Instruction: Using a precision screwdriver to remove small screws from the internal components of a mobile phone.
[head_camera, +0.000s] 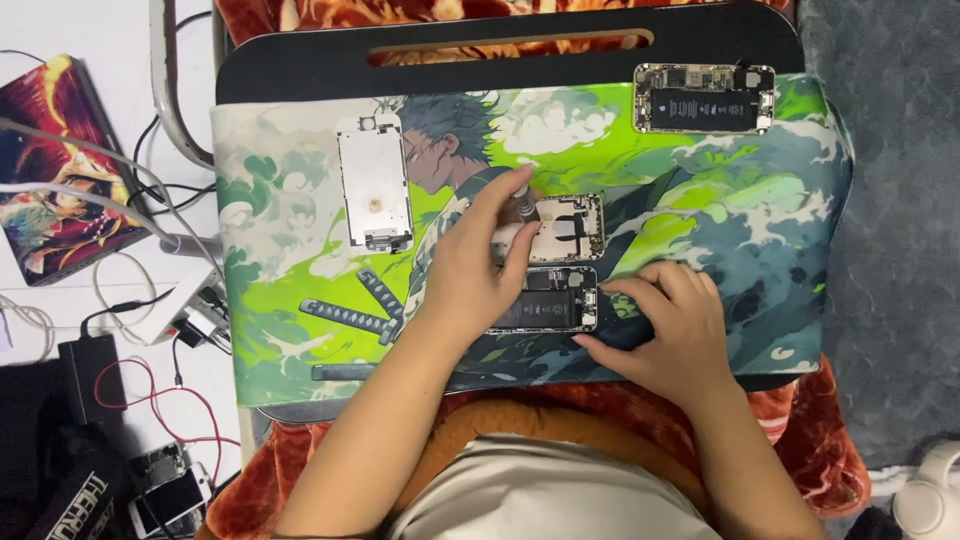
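Observation:
My left hand (470, 265) grips a small screwdriver (522, 203), its tip down over an opened phone shell (568, 228) with bare metal inside. My right hand (665, 325) rests flat on the mat, fingertips against the right edge of a second opened phone (545, 300) with a black battery, just below the first. A removed phone screen (374, 185) lies face down on the mat's left part. A third opened phone (704, 98) with a black battery lies at the mat's far right corner.
A green illustrated mat (300, 320) covers a black lap tray (300, 60) over a red patterned blanket (820, 440). At left are cables, a power adapter (85, 375), an illustrated box (55, 165) and more phone parts (165, 485). White headphones (925, 495) lie at bottom right.

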